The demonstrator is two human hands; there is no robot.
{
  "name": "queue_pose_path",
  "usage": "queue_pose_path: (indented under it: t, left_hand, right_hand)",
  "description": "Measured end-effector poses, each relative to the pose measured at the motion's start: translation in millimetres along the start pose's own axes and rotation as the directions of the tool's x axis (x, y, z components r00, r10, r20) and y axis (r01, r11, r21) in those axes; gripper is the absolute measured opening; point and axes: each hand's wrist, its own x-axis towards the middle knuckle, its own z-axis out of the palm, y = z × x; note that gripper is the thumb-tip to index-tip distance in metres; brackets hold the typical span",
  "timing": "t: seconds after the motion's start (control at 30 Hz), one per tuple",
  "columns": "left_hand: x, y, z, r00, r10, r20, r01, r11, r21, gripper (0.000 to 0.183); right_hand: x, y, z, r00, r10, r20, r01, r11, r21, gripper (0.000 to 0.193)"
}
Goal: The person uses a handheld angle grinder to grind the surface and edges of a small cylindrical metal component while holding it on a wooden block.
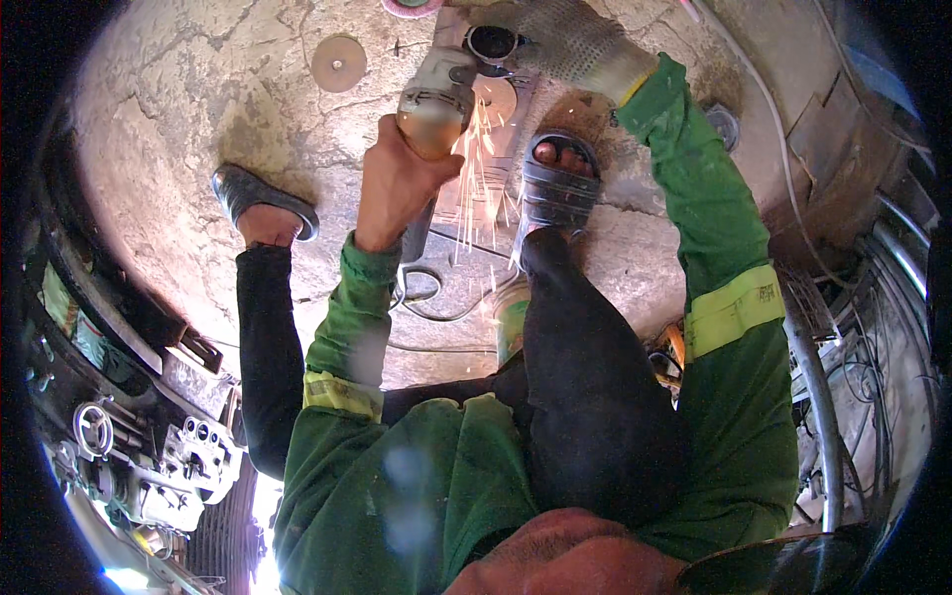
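Observation:
My left hand (402, 183) is bare and wrapped around the rear body of an angle grinder (436, 94). Orange sparks stream from the grinder's head down toward me. Against the head sits a round metal piece (491, 42), like a short tube with its dark opening facing up. My right hand (580, 45), in a grey dotted knit glove, closes on this tube from the right; some of its fingers are hidden. Just below the tube lies a flat tan disc (496, 99). The grinder's spinning disc cannot be made out.
Another round disc (339, 63) lies on the cracked concrete floor (178, 109). My sandalled feet (560, 169) stand on either side of the work. A cable (436, 315) loops near a green container (511, 322). Pipes (818, 407) stand at right, machinery (159, 461) at left.

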Motion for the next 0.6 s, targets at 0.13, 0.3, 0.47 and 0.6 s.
queue_pose_path:
  t: [0.13,0.3,0.47,0.6]
  left_hand:
    - [11,-3,-5,0.999,-0.010,-0.033,0.011,0.999,0.033,0.069]
    - [4,5,-2,1.000,-0.023,-0.015,0.023,1.000,0.020,0.069]
    - [-3,4,1,0.997,-0.072,0.003,0.072,0.997,-0.014,0.067]
    - [-7,6,3,0.997,-0.081,-0.005,0.080,0.996,-0.046,0.067]
  right_hand:
    - [5,-9,-5,0.999,-0.036,0.012,0.035,0.999,0.030,0.042]
    - [6,-5,-3,0.998,-0.044,-0.044,0.044,0.999,0.001,0.035]
    - [7,-6,2,0.999,-0.008,-0.053,0.007,1.000,-0.026,0.036]
    - [8,-6,3,0.996,-0.008,-0.090,0.008,1.000,0.004,0.038]
